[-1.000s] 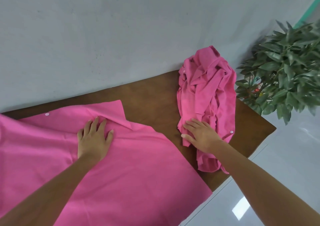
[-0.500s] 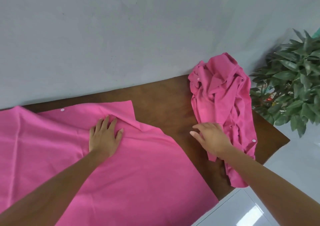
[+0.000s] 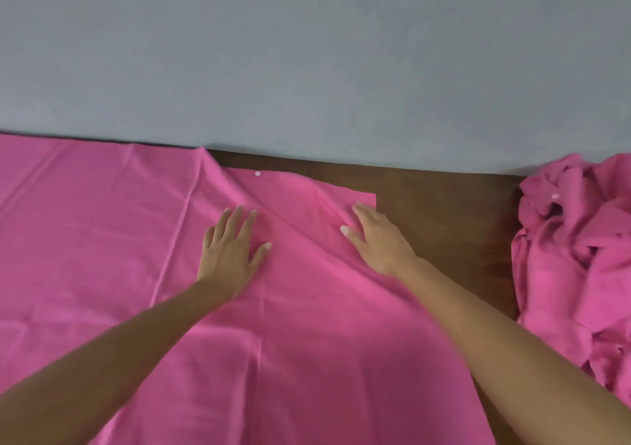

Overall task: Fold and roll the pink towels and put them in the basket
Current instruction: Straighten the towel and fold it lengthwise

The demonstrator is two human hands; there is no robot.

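A large pink towel [image 3: 102, 256] lies spread over the brown table [image 3: 444, 226], with creases and a white snap near its far edge. My left hand [image 3: 232, 249] rests flat on it with fingers straight. My right hand [image 3: 375, 239] lies flat on the towel's far right corner, fingers straight, next to a raised fold. A crumpled heap of more pink towels [image 3: 573, 267] sits at the right edge of the table. No basket is in view.
A grey wall [image 3: 307, 51] runs right behind the table's far edge. Bare brown tabletop shows between the spread towel and the heap.
My right hand left the crumpled heap and moved left onto the spread towel's corner. The view swung left, so the plant is out of sight. My left hand stayed on the towel.
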